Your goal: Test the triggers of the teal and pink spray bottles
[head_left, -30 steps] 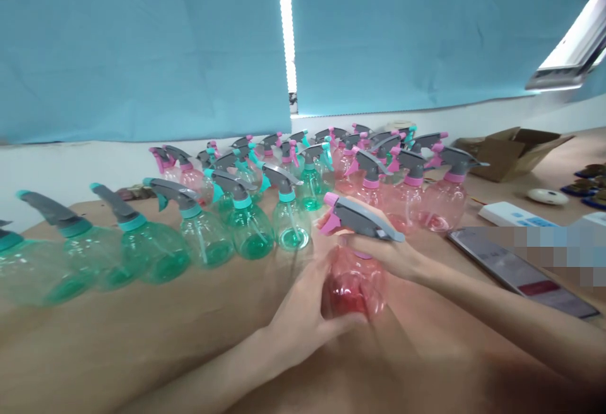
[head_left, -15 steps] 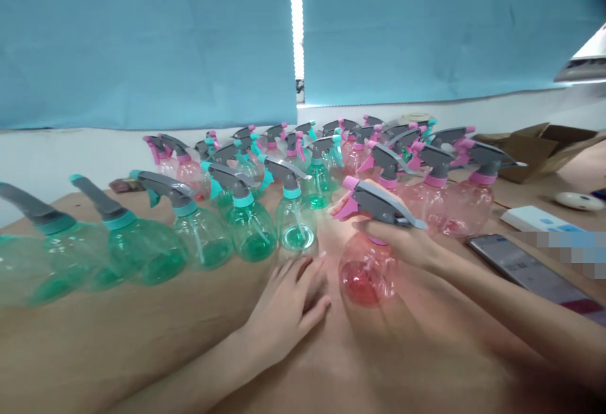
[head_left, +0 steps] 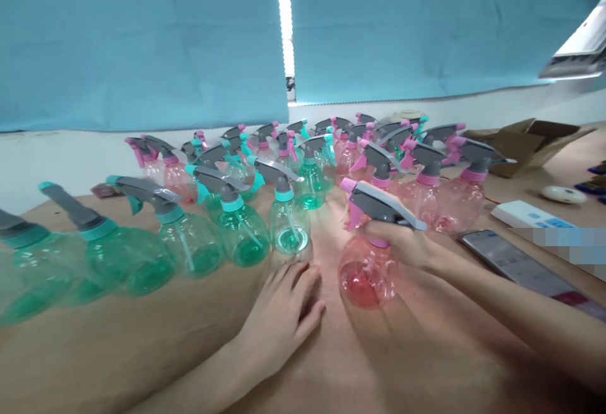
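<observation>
The left hand (head_left: pixel 281 307) has left one pink bottle (head_left: pixel 367 278) since a second ago and rests loosely spread; the right hand (head_left: pixel 404 236) clamps that bottle's neck above the counter (head_left: pixel 142 338). Three other pink bottles (head_left: pixel 458 202) stand nearest behind, one phone (head_left: pixel 525 269) to the right.

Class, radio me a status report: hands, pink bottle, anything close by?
Right hand gripping pink spray bottle at its neck. Left hand on table. Green spray bottle beyond left hand; phone beyond right forearm.
</observation>
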### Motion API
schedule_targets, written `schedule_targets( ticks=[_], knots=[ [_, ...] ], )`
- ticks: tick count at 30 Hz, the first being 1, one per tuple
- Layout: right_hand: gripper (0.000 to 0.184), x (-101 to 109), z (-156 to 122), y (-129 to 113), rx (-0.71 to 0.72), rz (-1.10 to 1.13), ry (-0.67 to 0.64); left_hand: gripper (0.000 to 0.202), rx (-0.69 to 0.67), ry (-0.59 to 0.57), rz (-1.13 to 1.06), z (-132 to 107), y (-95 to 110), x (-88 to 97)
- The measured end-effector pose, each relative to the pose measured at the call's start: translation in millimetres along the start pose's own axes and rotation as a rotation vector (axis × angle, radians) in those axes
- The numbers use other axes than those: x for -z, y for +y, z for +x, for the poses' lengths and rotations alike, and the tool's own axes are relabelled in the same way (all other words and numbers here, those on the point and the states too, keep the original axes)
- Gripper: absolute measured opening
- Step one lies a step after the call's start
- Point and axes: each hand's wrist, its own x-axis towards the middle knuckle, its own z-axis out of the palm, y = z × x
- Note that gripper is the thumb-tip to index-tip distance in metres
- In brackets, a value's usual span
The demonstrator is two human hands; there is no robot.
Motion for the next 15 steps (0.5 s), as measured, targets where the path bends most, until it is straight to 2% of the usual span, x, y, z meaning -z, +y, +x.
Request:
schedule_targets(
  ticks=[5,10,15],
  knots=[
    [0.014,-0.4,-1.9,-1.6,-0.012,0.014,-0.009,0.036,-0.008,-0.015,0.000,0.0,-0.4,-0.8],
    [0.019,-0.8,-4.0,3.1,-0.040,0.020,0.026,0.035,-0.004,-0.019,0.009,0.1,0.1,-0.8],
    [0.005,-1.3,-5.0,8.5,-0.038,-0.044,0.041,0.034,0.004,-0.017,0.017,0.1,-0.2,-0.3]
  ],
)
